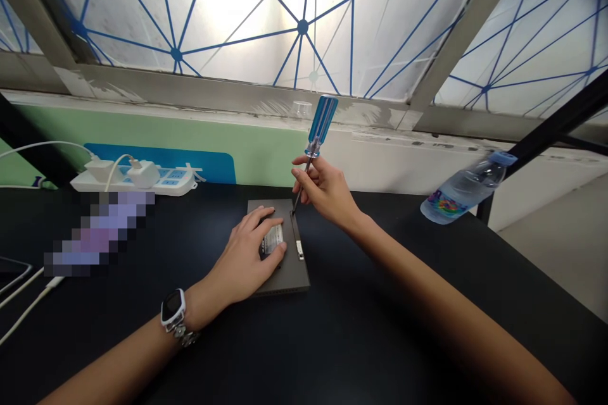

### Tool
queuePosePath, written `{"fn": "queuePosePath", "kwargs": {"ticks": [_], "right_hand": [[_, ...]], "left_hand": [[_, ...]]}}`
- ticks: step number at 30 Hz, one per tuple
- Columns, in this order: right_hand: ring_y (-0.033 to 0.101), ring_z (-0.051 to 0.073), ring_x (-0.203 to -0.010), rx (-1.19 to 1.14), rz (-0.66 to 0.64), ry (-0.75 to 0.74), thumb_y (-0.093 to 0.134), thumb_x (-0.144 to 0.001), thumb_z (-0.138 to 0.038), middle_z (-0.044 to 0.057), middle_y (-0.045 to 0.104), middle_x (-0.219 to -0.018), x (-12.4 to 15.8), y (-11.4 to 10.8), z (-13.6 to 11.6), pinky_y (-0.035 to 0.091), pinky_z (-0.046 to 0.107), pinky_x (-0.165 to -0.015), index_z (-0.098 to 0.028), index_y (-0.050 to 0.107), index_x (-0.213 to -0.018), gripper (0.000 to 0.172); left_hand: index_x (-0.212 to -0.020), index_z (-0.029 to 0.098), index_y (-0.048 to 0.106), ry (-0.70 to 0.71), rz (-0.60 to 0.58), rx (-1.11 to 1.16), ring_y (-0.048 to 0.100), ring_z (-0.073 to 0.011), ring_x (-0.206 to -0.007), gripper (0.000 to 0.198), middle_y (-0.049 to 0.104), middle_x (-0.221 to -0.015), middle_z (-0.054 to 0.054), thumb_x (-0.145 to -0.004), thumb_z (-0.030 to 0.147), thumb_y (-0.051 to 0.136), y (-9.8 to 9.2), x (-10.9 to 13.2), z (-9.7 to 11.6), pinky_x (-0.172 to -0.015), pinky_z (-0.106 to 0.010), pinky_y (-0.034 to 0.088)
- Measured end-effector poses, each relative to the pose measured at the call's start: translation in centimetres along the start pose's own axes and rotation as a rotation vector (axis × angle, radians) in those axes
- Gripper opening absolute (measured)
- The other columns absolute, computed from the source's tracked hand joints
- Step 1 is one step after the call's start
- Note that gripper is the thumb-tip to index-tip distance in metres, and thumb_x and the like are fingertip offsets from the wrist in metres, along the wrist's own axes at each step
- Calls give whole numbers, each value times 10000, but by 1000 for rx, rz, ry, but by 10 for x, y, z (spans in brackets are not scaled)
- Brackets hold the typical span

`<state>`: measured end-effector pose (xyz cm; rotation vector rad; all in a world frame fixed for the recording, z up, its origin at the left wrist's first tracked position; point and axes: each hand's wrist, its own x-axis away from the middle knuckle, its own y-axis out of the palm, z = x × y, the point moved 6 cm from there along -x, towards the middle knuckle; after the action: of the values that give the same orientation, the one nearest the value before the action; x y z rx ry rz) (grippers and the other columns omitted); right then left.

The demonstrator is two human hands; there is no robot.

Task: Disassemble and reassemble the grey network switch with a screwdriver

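Screwdriver (322, 120): blue-and-clear striped handle, thin metal shaft, held upright and tilted slightly, tip down.
Tip: at the upper end of a metal strip (297, 242), just beside it, on a flat dark grey case (285, 278); exact contact hard to tell.
Right hand (327, 191): above the case, holding the screwdriver just below the handle.
Right fingers (304, 176): curled and clamped around the top of the shaft, thumb on the far side.
Left hand (247, 257): lying flat on the case, over a silver-and-white label (273, 239).
Left fingers (260, 218): spread apart, pressing on the case, not gripping anything.
Left wrist: black-and-white watch (173, 307).
Case position: on the table (380, 310), middle of view, long side running away from the person.
Behind: white power strip (161, 181) at the far table edge with two white plugs (142, 173); white cables run off to the left.
Right side: clear water bottle (463, 193), blue cap, tilted at the far table corner.
Left side: pixelated patch (97, 234) hides whatever lies there.
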<state>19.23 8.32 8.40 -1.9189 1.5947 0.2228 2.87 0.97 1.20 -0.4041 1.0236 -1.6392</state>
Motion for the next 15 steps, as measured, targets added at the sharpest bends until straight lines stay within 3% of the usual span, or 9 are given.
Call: {"fn": "queuePosePath", "kwargs": {"ticks": [7, 15], "right_hand": [[699, 157, -559, -172, 10, 101, 784, -831, -521, 52, 758, -755, 1, -3, 11, 576, 269, -531, -205, 543, -815, 398], [704, 155, -626, -81, -67, 70, 678, -937, -463, 73, 774, -856, 5, -3, 1, 594, 301, -624, -179, 630, -909, 289]], "left_hand": [[-1351, 277, 597, -5, -31, -2, 314, -353, -1520, 394, 448, -1586, -80, -985, 405, 532, 2, -1, -3, -1187, -615, 344], [-1364, 286, 590, 3, -31, -3, 324, -357, -1516, 398, 447, -1587, -83, -991, 406, 522, 0, 1, -2, -1179, -626, 353]]}}
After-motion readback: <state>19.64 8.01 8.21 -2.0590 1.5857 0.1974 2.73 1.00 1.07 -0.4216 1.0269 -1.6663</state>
